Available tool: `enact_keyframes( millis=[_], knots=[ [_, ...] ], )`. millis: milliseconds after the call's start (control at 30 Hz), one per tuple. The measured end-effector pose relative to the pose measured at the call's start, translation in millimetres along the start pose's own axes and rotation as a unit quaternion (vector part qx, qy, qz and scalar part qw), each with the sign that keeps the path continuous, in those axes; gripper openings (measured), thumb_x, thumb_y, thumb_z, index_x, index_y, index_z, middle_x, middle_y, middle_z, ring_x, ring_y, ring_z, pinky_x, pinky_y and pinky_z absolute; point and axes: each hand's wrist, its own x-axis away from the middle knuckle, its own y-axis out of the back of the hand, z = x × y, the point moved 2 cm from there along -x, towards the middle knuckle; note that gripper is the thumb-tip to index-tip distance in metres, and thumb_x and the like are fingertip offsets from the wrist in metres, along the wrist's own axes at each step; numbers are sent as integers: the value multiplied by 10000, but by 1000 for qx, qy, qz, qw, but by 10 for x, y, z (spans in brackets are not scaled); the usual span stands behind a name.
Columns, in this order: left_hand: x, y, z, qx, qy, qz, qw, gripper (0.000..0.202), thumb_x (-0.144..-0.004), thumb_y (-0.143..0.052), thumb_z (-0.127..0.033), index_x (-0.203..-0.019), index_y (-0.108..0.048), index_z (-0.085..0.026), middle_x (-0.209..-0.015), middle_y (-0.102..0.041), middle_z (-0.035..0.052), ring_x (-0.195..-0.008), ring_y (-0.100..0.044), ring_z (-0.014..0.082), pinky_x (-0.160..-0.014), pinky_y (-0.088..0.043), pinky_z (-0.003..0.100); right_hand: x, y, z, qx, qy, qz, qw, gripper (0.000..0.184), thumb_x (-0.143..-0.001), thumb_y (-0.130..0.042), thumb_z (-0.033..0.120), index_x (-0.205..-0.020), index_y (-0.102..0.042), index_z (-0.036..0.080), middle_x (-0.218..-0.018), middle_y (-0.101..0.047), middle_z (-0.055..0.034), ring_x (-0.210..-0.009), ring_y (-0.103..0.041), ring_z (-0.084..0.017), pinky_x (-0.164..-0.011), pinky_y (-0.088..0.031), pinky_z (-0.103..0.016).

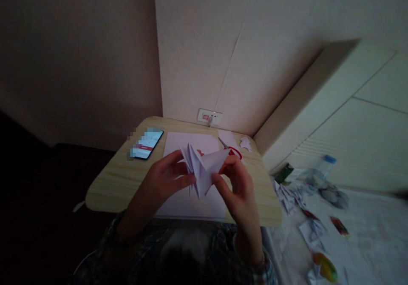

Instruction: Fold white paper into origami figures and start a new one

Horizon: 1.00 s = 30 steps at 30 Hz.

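A dim room: a plain, pale wall meets a light wood-grain table with rounded corners (pixel 108 191). Just above the table's middle, a white folded-paper piece with pointed, layered flaps (pixel 207 168) is held over flat white paper sheets (pixel 191 206). The step in hand seems to be parting or shaping its folds; the next move probably calls for light, steady pressure, so the layers line up without tearing.

Both forearms reach up from the lower edge in dark checked sleeves. The left hand (pixel 164 176) has its grip clamped on the layered left side, thumb toward the viewer and fingers curled behind. The right hand (pixel 237 180) pinches the paper's right edge between thumb and bent fingers, wrist raised. Beyond it lie red-handled scissors (pixel 235 152); a dark-edged smartphone (pixel 147 143) rests at the left.
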Motion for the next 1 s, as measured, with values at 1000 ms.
enact_keyframes(
  millis=[1000],
  knots=[
    [20,12,-54,-236,-69,-90,965,456,-726,-688,-235,-1169,-589,-282,-1204,-616,21,-1074,-590,208,-797,-545,269,-74,-7,-47,-1,-43,12,999,156,-828,-613,213,-974,-563,235,-774,-644,14,-708,-620,-127,-682,-496,-262]
  ],
)
